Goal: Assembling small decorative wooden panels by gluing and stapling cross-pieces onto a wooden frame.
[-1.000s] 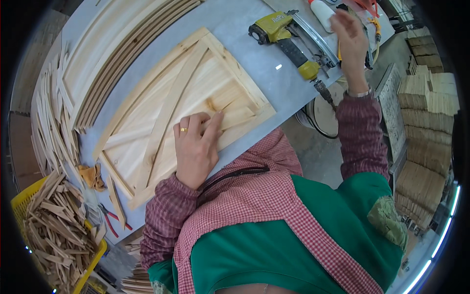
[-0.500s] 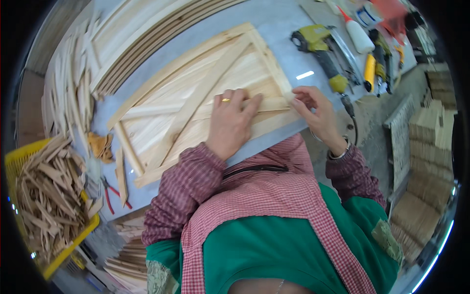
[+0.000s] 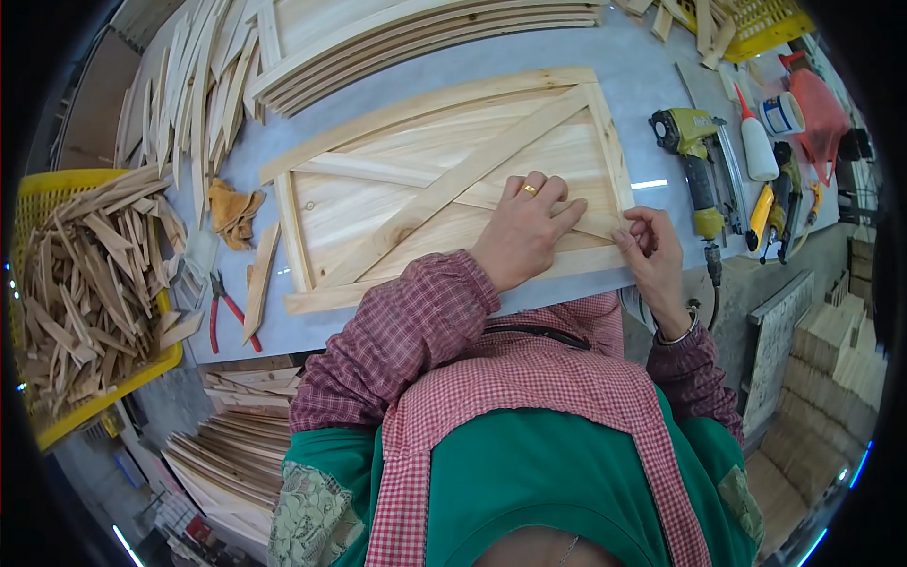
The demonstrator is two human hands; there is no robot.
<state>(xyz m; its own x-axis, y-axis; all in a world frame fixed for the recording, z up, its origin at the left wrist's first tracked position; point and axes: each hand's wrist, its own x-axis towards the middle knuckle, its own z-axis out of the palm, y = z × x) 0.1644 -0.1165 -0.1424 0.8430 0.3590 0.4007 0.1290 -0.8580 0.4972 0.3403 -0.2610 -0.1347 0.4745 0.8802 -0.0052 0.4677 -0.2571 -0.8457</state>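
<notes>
A pale wooden panel (image 3: 425, 107) lies flat on the table before me, with a raised frame round its edges. One long diagonal slat (image 3: 453, 191) crosses it from lower left to upper right. A second slat (image 3: 368, 171) runs the other way, and its lower right part passes under my left hand (image 3: 529, 234). The fingers of that hand are bent and press on the wood, its thumb toward the right. My right hand (image 3: 654, 260) pinches thumb and forefinger at the panel's right rail, where the slat ends. Its fingertips hide whatever lies between them.
A green nail gun (image 3: 694, 137) with a hose lies right of the panel, beside a white red-tipped bottle (image 3: 758, 146). Stacked panels (image 3: 425, 42) stand behind. At left are red-handled pliers (image 3: 225, 307), a loose strip (image 3: 260, 279) and a yellow basket (image 3: 175, 354) of wood offcuts.
The whole view has shifted and turned, so the panel and both hands now appear farther right. Both hands stay at about the same places on the panel.
</notes>
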